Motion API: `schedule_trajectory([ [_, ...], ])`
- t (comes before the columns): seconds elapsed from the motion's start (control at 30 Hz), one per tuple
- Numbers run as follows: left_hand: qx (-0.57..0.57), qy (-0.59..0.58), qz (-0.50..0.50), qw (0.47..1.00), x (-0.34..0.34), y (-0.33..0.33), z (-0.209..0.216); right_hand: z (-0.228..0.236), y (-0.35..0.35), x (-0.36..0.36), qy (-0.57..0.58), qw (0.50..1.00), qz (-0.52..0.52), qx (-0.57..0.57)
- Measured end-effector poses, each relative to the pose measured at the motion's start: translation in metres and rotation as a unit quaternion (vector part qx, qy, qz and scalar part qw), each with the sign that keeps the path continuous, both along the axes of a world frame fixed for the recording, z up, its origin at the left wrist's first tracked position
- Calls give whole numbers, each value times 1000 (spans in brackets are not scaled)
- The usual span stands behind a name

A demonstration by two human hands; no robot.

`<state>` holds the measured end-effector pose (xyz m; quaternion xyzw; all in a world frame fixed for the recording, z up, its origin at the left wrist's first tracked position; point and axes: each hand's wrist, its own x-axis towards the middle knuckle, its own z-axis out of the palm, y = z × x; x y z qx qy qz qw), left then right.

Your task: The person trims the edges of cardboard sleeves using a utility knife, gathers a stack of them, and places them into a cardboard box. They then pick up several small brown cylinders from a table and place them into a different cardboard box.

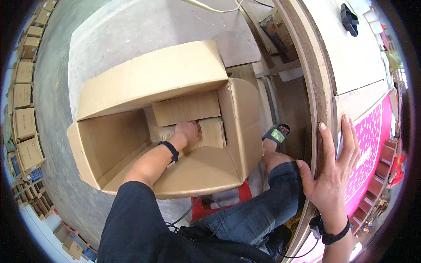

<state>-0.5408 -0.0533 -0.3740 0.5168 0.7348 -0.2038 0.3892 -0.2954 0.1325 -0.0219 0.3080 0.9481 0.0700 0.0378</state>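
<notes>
A large open cardboard box (246, 125) stands in front of me, its long far flap raised. Inside, toward its right end, are stacks of flat cardboard pieces; one stack (186, 108) lies against the far wall and a nearer stack (212, 135) sits beside it. My left hand (187, 133) reaches into the box, fingers curled down at the left end of the nearer stack. Its fingertips are partly hidden. My right hand (330, 175) rests with spread fingers on the wooden edge of the table (323, 105) at my right, holding nothing.
A pink printed sheet (366, 153) lies on the table, and a small black holder (349, 19) sits farther back. Under the box shows a red stool (243, 193). Many cardboard cartons (25, 122) line the far left. A pale cable (210, 6) hangs at the top.
</notes>
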Motion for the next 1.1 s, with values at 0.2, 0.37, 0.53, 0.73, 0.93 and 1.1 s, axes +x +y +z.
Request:
schedule_trajectory([
  [0.2,82,53,-45,994,7,-26,-16,0,0,-1,2,1000,6,1],
  [0.37,207,64,-52,975,2,-47,-22,1,1,0,4,1000,8,0],
  [0.53,174,10,-49,983,-3,-46,-24,0,1,0,9,1000,8,0],
  [0.73,157,63,-83,982,6,-45,-20,-1,1,0,3,1000,6,4],
  [0.93,64,153,-159,973,17,-42,-12,0,1,2,-12,1000,17,16],
  [1.1,-113,140,-186,966,27,-2,11,-2,3,5,-11,999,24,23],
])
